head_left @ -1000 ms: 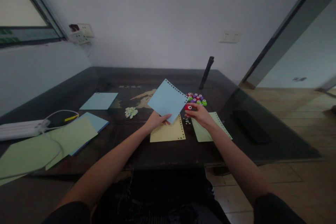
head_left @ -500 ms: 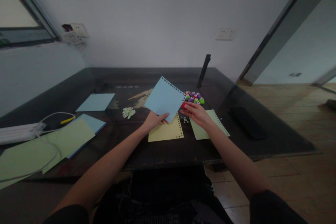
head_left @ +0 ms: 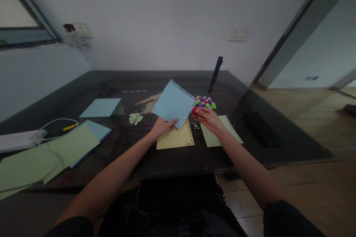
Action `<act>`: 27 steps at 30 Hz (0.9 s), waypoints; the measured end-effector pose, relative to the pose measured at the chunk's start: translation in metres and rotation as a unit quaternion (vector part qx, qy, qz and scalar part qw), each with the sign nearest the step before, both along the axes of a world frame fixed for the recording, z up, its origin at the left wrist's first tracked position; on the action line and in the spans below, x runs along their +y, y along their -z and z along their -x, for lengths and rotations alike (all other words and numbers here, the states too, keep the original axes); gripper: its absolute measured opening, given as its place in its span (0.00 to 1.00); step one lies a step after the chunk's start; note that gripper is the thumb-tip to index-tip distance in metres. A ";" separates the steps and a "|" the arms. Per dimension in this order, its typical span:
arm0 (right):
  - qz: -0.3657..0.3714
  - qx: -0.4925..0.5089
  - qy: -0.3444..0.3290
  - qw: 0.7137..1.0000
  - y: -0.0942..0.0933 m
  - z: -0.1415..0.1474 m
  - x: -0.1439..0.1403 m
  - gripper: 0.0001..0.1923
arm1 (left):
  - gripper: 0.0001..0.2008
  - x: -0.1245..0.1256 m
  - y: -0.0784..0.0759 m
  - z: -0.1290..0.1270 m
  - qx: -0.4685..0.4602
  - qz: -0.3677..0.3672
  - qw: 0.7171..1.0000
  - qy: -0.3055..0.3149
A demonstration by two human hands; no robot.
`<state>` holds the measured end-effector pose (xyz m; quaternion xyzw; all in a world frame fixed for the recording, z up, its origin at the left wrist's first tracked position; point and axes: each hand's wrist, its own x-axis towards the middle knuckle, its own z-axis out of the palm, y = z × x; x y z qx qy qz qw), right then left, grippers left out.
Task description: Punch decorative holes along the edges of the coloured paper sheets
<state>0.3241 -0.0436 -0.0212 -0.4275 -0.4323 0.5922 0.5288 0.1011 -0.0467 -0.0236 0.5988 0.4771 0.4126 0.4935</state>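
Observation:
My left hand (head_left: 164, 127) grips the lower corner of a light blue sheet of paper (head_left: 174, 103), thumb on top, and keeps it raised and tilted above the table. Dark punched holes run along the sheet's upper right edge. At its right corner, my right hand (head_left: 208, 118) pinches a small red craft punch (head_left: 195, 110). A yellow sheet (head_left: 175, 139) with punched edges lies beneath the blue one. Under my right forearm is a pale green punched sheet (head_left: 219, 135). Small punched-out paper bits (head_left: 196, 126) lie between these two sheets.
Several red, purple and green punches (head_left: 205, 102) cluster behind my right hand. A pile of paper bits (head_left: 135, 119) sits left of centre. Further left are a blue sheet (head_left: 101, 107), green sheets (head_left: 75, 144) and a white power strip (head_left: 19, 141). A black case (head_left: 261, 129) lies right.
Both hands hold nearly the same pose, with the blue sheet and red punch almost still. The whole view has shifted very slightly.

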 end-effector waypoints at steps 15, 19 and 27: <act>-0.009 -0.021 0.008 1.000 0.001 0.002 0.000 0.15 | 0.07 0.002 0.008 -0.001 0.001 0.001 1.000 0.031; -0.015 -0.022 0.011 1.000 -0.001 0.003 -0.001 0.16 | 0.08 0.003 0.010 0.000 0.010 -0.009 1.000 0.025; -0.018 0.004 0.004 1.000 0.003 0.005 0.000 0.15 | 0.09 0.002 0.012 -0.001 0.045 -0.020 0.998 0.029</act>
